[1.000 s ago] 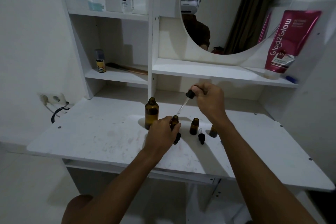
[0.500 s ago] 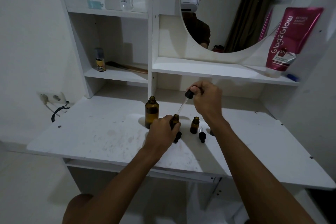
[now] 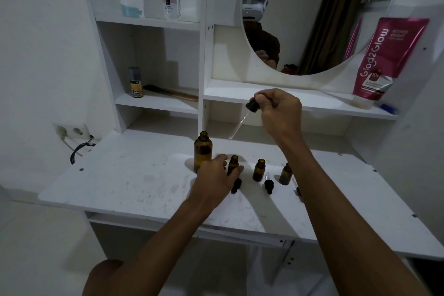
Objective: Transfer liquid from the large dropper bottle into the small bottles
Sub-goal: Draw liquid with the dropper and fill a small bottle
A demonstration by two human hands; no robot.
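Observation:
On the white desk [image 3: 134, 180] stands the large amber bottle [image 3: 203, 151], uncapped. Three small amber bottles, all open, stand in a row to its right. My left hand [image 3: 216, 176] holds the first small bottle [image 3: 233, 163] between thumb and fingers, hiding its lower part. The second small bottle [image 3: 259, 170] and third small bottle [image 3: 286, 174] stand free. My right hand [image 3: 280, 113] pinches the black bulb of the large dropper [image 3: 251, 105]. Its glass tube slants down-left and ends in the air above and behind the first small bottle, right of the large one.
Two small black dropper caps [image 3: 236, 186] [image 3: 268, 185] lie on the desk in front of the small bottles. Shelves and a round mirror [image 3: 312, 19] rise behind. A pink tube [image 3: 384, 60] leans on the right shelf. A wall socket with a cable [image 3: 72, 131] is at left.
My right hand has lifted the dropper up and away from the first small bottle's mouth. My left hand stays at that bottle, its fingers a little more spread.

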